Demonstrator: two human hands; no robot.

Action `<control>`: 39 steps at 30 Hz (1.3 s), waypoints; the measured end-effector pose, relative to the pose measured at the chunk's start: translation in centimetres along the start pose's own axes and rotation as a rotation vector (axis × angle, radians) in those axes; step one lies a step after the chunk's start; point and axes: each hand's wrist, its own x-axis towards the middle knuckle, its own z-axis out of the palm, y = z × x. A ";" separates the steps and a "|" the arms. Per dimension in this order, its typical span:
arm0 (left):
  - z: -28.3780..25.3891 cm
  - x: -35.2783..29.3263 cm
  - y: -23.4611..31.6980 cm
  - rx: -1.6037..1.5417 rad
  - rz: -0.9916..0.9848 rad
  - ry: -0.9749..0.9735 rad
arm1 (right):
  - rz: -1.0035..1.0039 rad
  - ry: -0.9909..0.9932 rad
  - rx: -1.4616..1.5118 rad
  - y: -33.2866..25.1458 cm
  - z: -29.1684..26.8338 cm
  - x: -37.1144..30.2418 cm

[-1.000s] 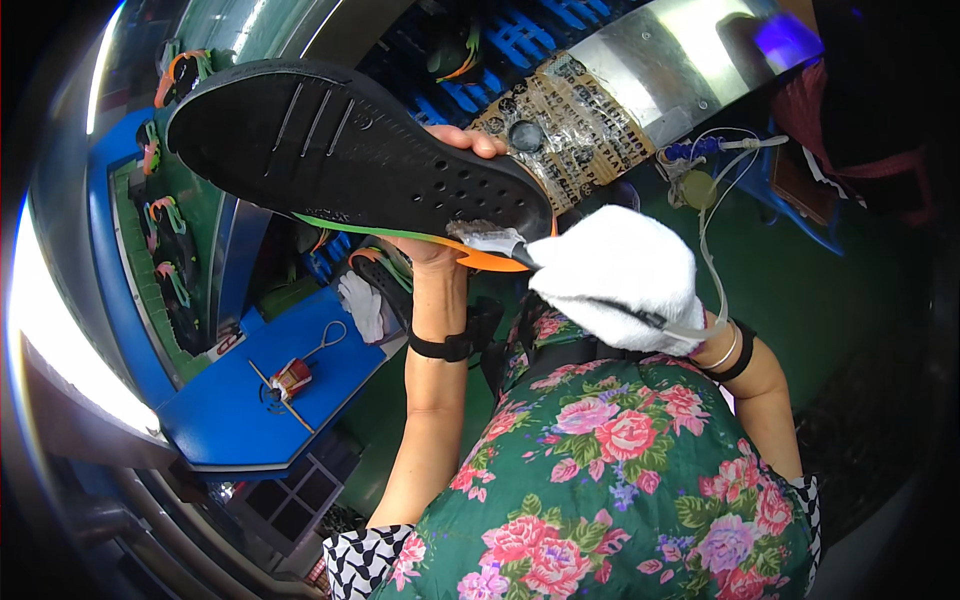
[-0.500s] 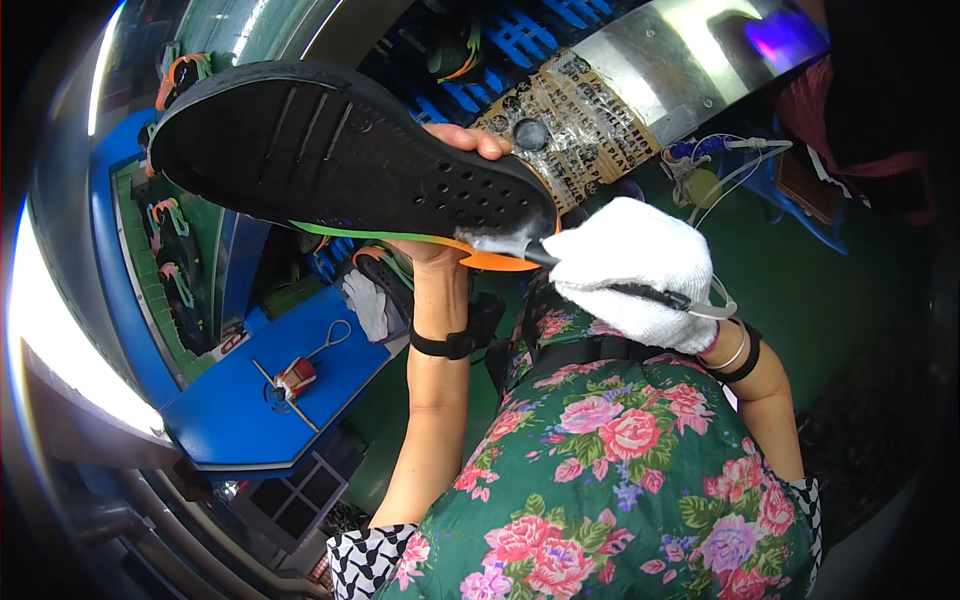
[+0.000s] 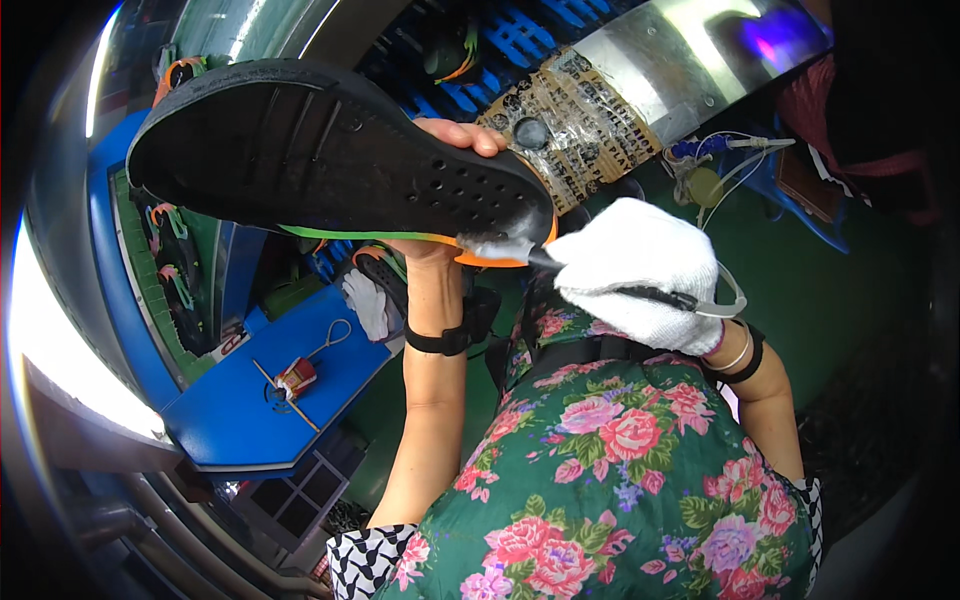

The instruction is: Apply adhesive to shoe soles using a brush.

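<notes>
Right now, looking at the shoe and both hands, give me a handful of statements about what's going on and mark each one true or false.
1. The left hand holds the shoe with its black sole facing the camera. True.
2. The right hand is bare. False: it wears a white glove.
3. The right hand holds a thin brush whose tip meets the shoe's heel end. True.
4. The shoe rests flat on the blue table. False: it is held up in the air, above the lap.
5. A black band circles the left wrist. True.
6. The sole is plain white. False: it is black, with small holes and an orange and green edge.
</notes>
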 end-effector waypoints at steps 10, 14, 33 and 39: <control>-0.2 0.7 0.3 0.011 -0.037 -0.032 | -0.049 -0.013 -0.091 -0.1 0.2 -0.1; -0.3 0.7 0.3 -0.001 -0.054 -0.011 | -0.141 -0.059 -0.112 0.0 0.3 -0.3; -0.7 0.9 -1.0 -0.033 -0.048 -0.067 | -0.192 -0.097 -0.260 -0.6 1.2 -1.4; -0.1 1.1 -1.1 -0.054 -0.015 -0.041 | -0.149 -0.054 -0.186 -1.2 0.5 -0.3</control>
